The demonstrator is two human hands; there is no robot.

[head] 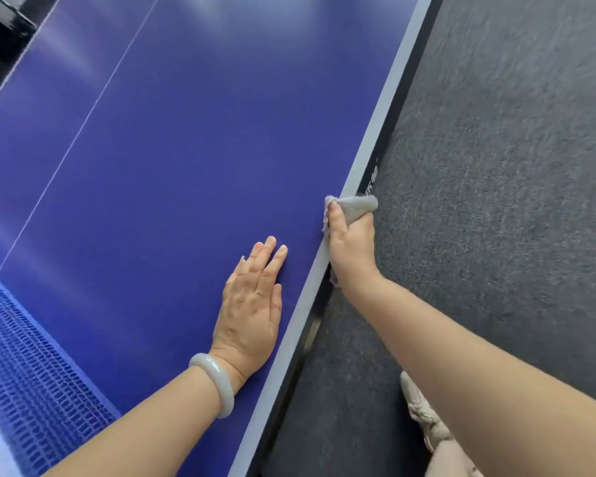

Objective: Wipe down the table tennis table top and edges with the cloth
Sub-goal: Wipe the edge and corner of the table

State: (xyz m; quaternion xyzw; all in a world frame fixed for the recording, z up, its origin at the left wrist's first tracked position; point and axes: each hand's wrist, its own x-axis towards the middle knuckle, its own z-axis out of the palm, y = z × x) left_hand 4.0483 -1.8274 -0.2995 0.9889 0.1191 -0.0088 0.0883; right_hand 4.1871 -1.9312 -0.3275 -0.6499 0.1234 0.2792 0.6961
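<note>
The blue table tennis table top (186, 160) fills the left and middle of the view, with a white side line and a dark side edge (389, 132) running diagonally. My right hand (351, 246) grips a grey cloth (356, 206) wrapped over that side edge, thumb on top of the table. My left hand (252, 304) lies flat on the blue surface beside the edge, fingers together, holding nothing. A pale bangle (217, 382) sits on its wrist.
The blue net (38, 373) crosses the lower left corner. A thin white centre line (83, 125) runs along the top. Dark grey carpet (513, 166) lies to the right of the table. A pale shoe (422, 407) shows below my right forearm.
</note>
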